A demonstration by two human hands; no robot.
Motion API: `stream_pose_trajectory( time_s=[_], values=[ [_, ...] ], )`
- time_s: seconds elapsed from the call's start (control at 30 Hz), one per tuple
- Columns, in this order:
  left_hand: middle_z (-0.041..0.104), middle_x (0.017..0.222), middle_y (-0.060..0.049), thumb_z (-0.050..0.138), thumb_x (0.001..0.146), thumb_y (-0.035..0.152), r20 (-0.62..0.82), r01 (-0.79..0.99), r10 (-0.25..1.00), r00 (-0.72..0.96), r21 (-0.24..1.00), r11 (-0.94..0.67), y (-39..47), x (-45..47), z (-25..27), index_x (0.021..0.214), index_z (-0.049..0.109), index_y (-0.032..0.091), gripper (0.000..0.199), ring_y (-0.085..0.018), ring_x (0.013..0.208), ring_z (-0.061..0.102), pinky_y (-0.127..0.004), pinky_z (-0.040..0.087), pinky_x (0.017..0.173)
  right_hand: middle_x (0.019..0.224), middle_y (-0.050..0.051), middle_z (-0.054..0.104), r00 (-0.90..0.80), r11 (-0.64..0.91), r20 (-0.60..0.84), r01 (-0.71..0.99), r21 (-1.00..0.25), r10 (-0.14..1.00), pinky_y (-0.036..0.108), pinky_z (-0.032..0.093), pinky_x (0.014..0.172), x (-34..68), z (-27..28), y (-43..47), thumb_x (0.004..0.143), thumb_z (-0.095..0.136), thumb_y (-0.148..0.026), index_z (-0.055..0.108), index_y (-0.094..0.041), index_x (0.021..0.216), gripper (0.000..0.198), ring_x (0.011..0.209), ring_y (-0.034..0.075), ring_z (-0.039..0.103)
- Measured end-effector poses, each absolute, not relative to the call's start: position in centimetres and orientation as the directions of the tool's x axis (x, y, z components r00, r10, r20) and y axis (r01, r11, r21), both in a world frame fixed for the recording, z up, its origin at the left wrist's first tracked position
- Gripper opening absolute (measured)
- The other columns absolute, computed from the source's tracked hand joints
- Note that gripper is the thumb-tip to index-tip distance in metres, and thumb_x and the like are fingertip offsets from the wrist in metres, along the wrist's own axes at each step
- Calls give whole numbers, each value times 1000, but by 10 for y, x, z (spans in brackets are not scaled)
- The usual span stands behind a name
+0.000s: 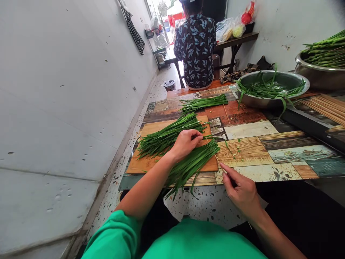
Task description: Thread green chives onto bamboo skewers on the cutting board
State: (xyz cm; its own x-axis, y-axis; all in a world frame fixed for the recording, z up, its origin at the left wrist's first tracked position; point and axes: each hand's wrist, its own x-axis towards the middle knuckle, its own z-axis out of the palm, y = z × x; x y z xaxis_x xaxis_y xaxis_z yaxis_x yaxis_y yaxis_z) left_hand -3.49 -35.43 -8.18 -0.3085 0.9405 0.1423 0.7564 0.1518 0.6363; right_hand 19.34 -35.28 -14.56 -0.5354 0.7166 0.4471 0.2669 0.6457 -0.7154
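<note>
My right hand [239,189] pinches the end of a thin wooden skewer [216,158] at the table's front edge. The skewer runs up through the white ends of a row of garlic chives [195,162], whose leaves hang over the edge toward me. Above this row, my left hand [187,142] is closed, thumb and forefinger together on a chive stalk [208,136] pointing right. A thick pile of loose chives [169,135] lies just beyond it on a wooden cutting board [134,167]. Farther back rests another bundle of chives [205,103] with a skewer [225,114] at its cut ends.
At right are a metal bowl [306,86] of chive trimmings, a large black-handled knife [309,126], a bunch of bare skewers [327,108] and a pot [309,73] of greens. Chive bits [234,155] dot the table. A person [195,50] sits beyond, back turned.
</note>
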Motion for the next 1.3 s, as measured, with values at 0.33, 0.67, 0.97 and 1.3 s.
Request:
stream_pose_trajectory(
  time_s=[0.33,0.67,0.97,1.3],
  values=[
    [71,73,-1,58,81,21,166,732,922,-351,663,159,-354,-33,-85,79,72,13,15,-10,64,57,-21,41,63,99,8,74,-530,673,480,261,-692,699,22,59,69,193,-143,-353,87,50,-19,69,-13,112,32,80,17,73],
    [72,75,-1,60,80,21,164,710,928,-336,691,135,-354,-34,-89,86,73,15,16,-10,63,58,-21,43,61,102,6,74,-532,660,465,264,-703,708,23,59,73,193,-146,-352,87,49,-20,69,-18,114,34,82,17,73],
    [72,77,-1,60,80,21,181,706,927,-329,699,114,-355,-33,-89,85,73,15,15,-10,66,60,-21,45,65,100,6,74,-524,655,464,267,-707,715,24,59,72,193,-145,-353,87,49,-20,69,-18,113,33,79,16,73],
    [72,76,-1,59,79,20,174,682,911,-373,717,142,-354,-32,-92,83,72,15,15,-11,66,61,-20,46,62,98,5,75,-518,649,464,259,-716,719,22,59,70,192,-142,-353,87,48,-21,70,-19,112,33,79,16,73]
  ],
)
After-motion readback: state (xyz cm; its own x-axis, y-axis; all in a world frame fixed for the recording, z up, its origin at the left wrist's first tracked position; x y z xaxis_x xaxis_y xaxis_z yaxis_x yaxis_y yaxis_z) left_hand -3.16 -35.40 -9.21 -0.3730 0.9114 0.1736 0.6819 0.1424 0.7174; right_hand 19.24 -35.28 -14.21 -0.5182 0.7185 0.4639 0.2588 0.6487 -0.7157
